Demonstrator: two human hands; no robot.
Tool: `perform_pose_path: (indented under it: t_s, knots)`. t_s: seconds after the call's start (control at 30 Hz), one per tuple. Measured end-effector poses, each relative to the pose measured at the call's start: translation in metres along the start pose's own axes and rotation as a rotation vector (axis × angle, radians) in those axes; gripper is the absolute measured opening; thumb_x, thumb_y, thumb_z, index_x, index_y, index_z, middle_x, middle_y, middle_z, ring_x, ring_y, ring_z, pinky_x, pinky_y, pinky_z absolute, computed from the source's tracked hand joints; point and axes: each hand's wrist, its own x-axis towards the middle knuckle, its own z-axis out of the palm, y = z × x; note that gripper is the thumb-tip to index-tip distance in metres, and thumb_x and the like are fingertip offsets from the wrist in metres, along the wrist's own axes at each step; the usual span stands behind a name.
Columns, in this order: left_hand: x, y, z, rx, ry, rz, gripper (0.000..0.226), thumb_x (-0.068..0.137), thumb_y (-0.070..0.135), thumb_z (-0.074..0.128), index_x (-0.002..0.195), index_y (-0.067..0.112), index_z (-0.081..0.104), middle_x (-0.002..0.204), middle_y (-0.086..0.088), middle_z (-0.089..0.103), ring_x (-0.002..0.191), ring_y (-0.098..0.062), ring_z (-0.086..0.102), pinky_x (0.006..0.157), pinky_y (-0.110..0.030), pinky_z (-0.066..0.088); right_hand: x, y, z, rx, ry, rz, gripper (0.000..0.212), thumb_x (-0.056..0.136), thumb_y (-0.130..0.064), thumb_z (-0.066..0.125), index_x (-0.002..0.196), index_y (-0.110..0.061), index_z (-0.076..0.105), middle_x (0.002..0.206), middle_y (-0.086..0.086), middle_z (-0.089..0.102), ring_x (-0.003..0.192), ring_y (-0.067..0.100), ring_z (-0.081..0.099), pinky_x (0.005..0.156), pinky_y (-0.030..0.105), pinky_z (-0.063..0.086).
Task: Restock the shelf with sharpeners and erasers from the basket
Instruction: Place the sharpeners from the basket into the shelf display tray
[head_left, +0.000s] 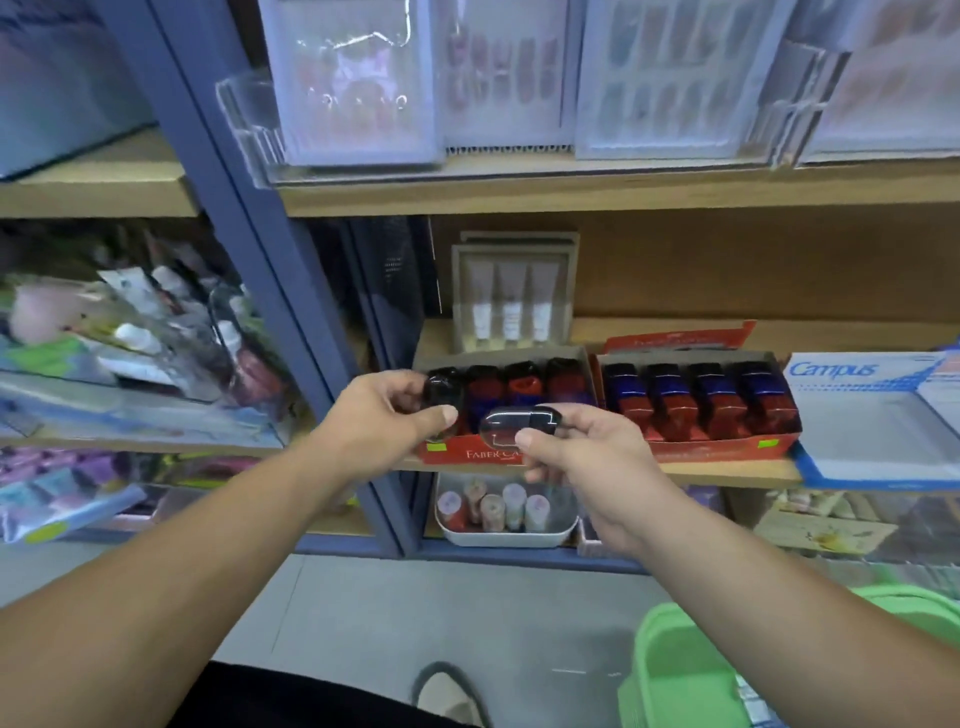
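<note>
Head camera view: my left hand (384, 415) is curled round a dark sharpener (444, 395), thumb at the front and fingers over the top, at the left end of the row in the left red display box (457, 453). I cannot tell whether this sharpener already sits in its slot or hangs just above it. My right hand (595, 460) pinches an oval sharpener (519, 422) with a smoky clear shell between thumb and forefinger. It lies sideways just in front of the same box, near its middle, apart from my left hand. The box holds a row of red and blue sharpeners (524, 389) standing side by side. Just beside it on the right sits a second red display box (727, 446), filled with blue-and-red sharpeners (696, 400). Both boxes rest at the front edge of the wooden shelf (737, 470). To their right lies a white and blue Campus box (872, 415), and behind the left box stands a pack of three pale tubes (511, 304). On the level below is a white tub (506, 539) of small capped tubes. The green basket (675, 670) is low at the right, beside my right forearm.
</note>
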Motion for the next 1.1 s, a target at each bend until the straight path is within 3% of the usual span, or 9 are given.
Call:
perform_pose_path:
  t_s: [0.07, 0.13, 0.23, 0.3, 0.43, 0.67, 0.77, 0.9, 1.1]
  knots:
    - [0.002, -0.002, -0.001, 0.027, -0.022, 0.003, 0.014, 0.088, 0.026, 0.081, 0.1, 0.024, 0.074, 0.09, 0.001, 0.077, 0.079, -0.008, 0.074, 0.062, -0.014, 0.054, 0.002, 0.005, 0.006, 0.038, -0.038, 0.021, 0.025, 0.087, 0.002, 0.075, 0.11, -0.008, 0.071, 0.08, 0.008, 0.076, 0.076, 0.025, 0.069, 0.08, 0.038, 0.062]
    - [0.004, -0.004, -0.003, 0.058, -0.024, 0.005, 0.021, 0.089, 0.029, 0.079, 0.107, 0.027, 0.069, 0.088, 0.001, 0.077, 0.077, -0.009, 0.073, 0.061, -0.018, 0.053, 0.001, 0.006, 0.009, 0.059, -0.052, 0.021, 0.033, 0.085, 0.004, 0.076, 0.114, -0.009, 0.068, 0.084, 0.009, 0.077, 0.077, 0.025, 0.072, 0.079, 0.038, 0.062]
    - [0.008, -0.006, -0.006, 0.096, 0.052, 0.021, 0.027, 0.093, 0.026, 0.075, 0.113, 0.028, 0.059, 0.08, 0.003, 0.072, 0.062, 0.001, 0.066, 0.058, -0.013, 0.048, 0.001, 0.006, 0.008, -0.02, 0.014, -0.037, 0.041, 0.077, 0.0, 0.085, 0.109, -0.012, 0.063, 0.079, -0.001, 0.078, 0.068, 0.019, 0.073, 0.067, 0.031, 0.06]
    - [0.011, -0.004, -0.007, 0.095, 0.082, 0.055, 0.031, 0.094, 0.018, 0.074, 0.116, 0.029, 0.055, 0.088, 0.005, 0.07, 0.055, 0.002, 0.061, 0.054, -0.01, 0.045, 0.001, 0.006, 0.005, -0.086, 0.051, -0.084, 0.04, 0.074, -0.005, 0.089, 0.102, -0.012, 0.061, 0.073, -0.005, 0.076, 0.061, 0.015, 0.071, 0.06, 0.027, 0.057]
    - [0.017, 0.0, -0.004, 0.248, 0.1, 0.115, 0.03, 0.094, 0.017, 0.072, 0.108, 0.035, 0.054, 0.084, -0.001, 0.072, 0.066, -0.015, 0.068, 0.058, -0.021, 0.051, 0.003, 0.013, 0.001, -0.13, 0.065, -0.12, 0.034, 0.077, -0.007, 0.087, 0.102, -0.015, 0.065, 0.084, 0.003, 0.079, 0.08, 0.026, 0.077, 0.067, 0.038, 0.061]
    - [0.03, -0.005, 0.0, 0.332, 0.088, 0.079, 0.028, 0.097, 0.015, 0.065, 0.108, 0.036, 0.051, 0.089, 0.0, 0.067, 0.073, -0.018, 0.067, 0.058, -0.032, 0.055, 0.004, 0.021, -0.003, -0.073, 0.012, -0.121, 0.04, 0.088, -0.002, 0.076, 0.117, -0.029, 0.071, 0.096, 0.008, 0.078, 0.086, 0.029, 0.076, 0.078, 0.037, 0.063]
    - [0.036, -0.01, 0.005, 0.359, 0.099, 0.071, 0.026, 0.097, 0.014, 0.063, 0.106, 0.035, 0.05, 0.096, 0.0, 0.067, 0.078, -0.019, 0.067, 0.066, -0.037, 0.059, 0.005, 0.021, -0.003, -0.077, -0.004, -0.121, 0.041, 0.088, 0.001, 0.075, 0.117, -0.027, 0.073, 0.096, 0.004, 0.078, 0.086, 0.025, 0.076, 0.075, 0.033, 0.063]
    - [0.042, -0.017, 0.012, 0.374, 0.051, 0.035, 0.031, 0.094, 0.012, 0.067, 0.105, 0.037, 0.052, 0.107, -0.002, 0.066, 0.089, -0.023, 0.067, 0.081, -0.04, 0.061, 0.005, 0.017, -0.002, -0.063, 0.003, -0.143, 0.036, 0.083, 0.002, 0.079, 0.109, -0.023, 0.074, 0.079, -0.014, 0.076, 0.075, 0.015, 0.075, 0.064, 0.018, 0.056]
    - [0.049, -0.021, 0.018, 0.466, 0.083, 0.07, 0.037, 0.095, 0.006, 0.066, 0.127, 0.025, 0.063, 0.122, 0.002, 0.054, 0.105, -0.019, 0.058, 0.087, -0.023, 0.046, 0.006, 0.023, -0.002, -0.058, 0.057, -0.112, 0.033, 0.082, -0.006, 0.083, 0.109, -0.024, 0.074, 0.087, -0.003, 0.066, 0.07, 0.021, 0.073, 0.076, 0.046, 0.064]
